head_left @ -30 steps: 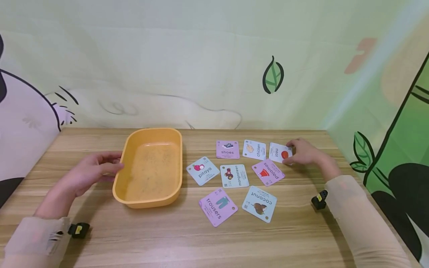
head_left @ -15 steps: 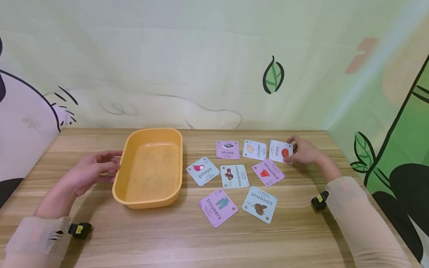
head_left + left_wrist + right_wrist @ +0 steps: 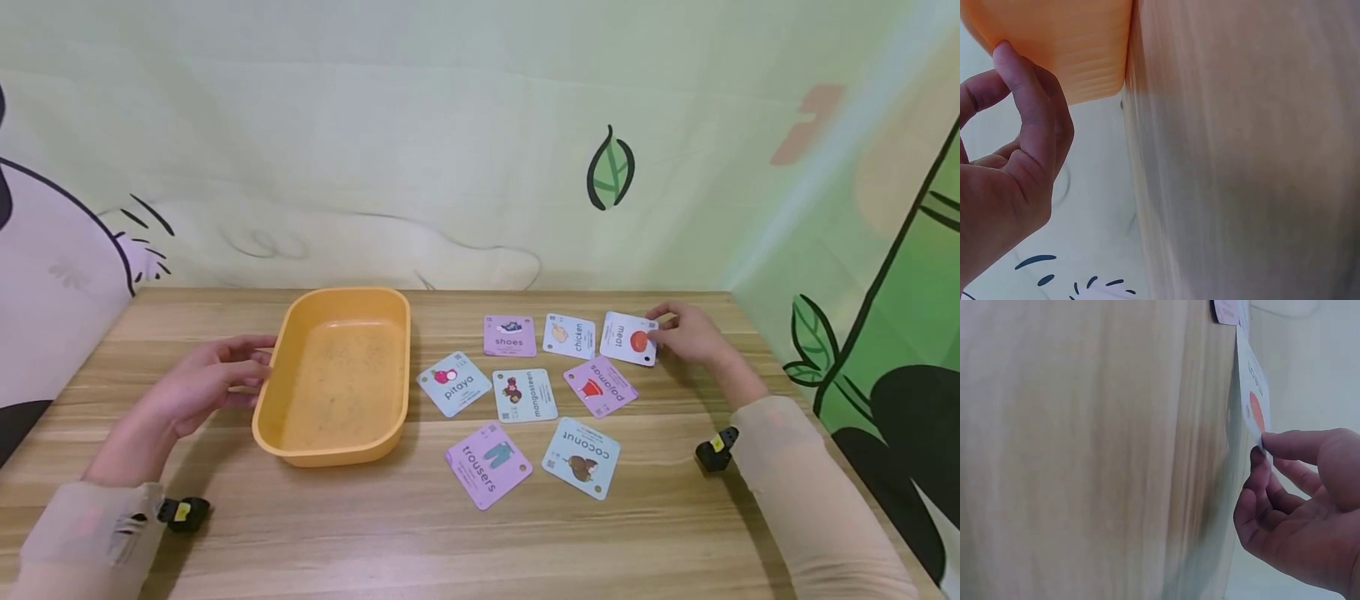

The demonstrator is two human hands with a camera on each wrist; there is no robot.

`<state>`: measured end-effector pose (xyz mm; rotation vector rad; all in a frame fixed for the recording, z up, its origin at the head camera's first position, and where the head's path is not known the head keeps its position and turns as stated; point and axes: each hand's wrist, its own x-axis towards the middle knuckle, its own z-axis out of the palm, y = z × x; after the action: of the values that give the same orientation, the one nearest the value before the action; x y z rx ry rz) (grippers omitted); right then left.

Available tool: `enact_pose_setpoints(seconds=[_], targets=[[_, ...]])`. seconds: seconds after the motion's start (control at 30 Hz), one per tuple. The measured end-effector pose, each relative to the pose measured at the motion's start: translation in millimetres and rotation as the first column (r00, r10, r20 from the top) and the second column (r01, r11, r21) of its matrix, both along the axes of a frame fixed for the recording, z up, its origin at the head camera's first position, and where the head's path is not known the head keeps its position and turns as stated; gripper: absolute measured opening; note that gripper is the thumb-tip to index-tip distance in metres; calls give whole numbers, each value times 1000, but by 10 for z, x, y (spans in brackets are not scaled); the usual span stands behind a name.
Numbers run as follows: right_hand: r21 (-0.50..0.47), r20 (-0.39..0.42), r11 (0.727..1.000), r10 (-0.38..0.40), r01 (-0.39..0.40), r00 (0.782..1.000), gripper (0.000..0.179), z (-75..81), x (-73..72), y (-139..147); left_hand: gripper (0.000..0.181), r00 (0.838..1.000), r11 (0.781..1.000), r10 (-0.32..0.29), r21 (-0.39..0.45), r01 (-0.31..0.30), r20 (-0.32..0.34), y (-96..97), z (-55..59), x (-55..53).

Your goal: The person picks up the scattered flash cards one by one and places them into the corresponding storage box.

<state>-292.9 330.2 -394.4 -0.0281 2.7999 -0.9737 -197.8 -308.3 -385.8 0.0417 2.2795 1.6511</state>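
My right hand (image 3: pixel 690 333) pinches the right edge of the meat card (image 3: pixel 626 337) between thumb and fingers. In the right wrist view this white card (image 3: pixel 1252 394) stands tilted, its gripped edge raised off the table. My left hand (image 3: pixel 206 379) is at the left side of a yellow tray (image 3: pixel 405 375), its fingers loosely bent. A fingertip touches the outer wall of the tray (image 3: pixel 1085 56) in the left wrist view. To the left of the meat card lie the chicken card (image 3: pixel 568 336) and the shoes card (image 3: pixel 509 335). The pajamas card (image 3: pixel 600 386) lies just in front of it.
Nearer me on the wooden table (image 3: pixel 360 533) are the pitaya card (image 3: pixel 454 383), mangosteen card (image 3: pixel 525 394), trousers card (image 3: pixel 488 464) and coconut card (image 3: pixel 581 457). A printed cloth backdrop (image 3: pixel 450 167) rises behind the table's far edge.
The meat card has turned slightly and its right edge has come up in my right hand, which has shifted a little right and away from me. My left hand and the tray have barely moved.
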Motion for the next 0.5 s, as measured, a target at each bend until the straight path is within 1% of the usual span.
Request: enact_pose_setpoints(seconds=[0.17,0.3,0.4,0.5], targets=[[-73,-1,997,-30,30,1000,43,-9,-35,68,62,1000,1000,2,6,-2,10,-4,5,-5],[-156,0,985,-73,72,997,44,5,-27,90,62,1000,1000,0,21,0,13,-5,5,-10],[-188,-21,978,-96,90,995,44,24,-15,98,62,1000,1000,-3,30,3,16,-5,13,-4],[-197,-48,975,-114,103,992,44,52,-2,89,61,1000,999,-4,40,3,20,-6,19,4]])
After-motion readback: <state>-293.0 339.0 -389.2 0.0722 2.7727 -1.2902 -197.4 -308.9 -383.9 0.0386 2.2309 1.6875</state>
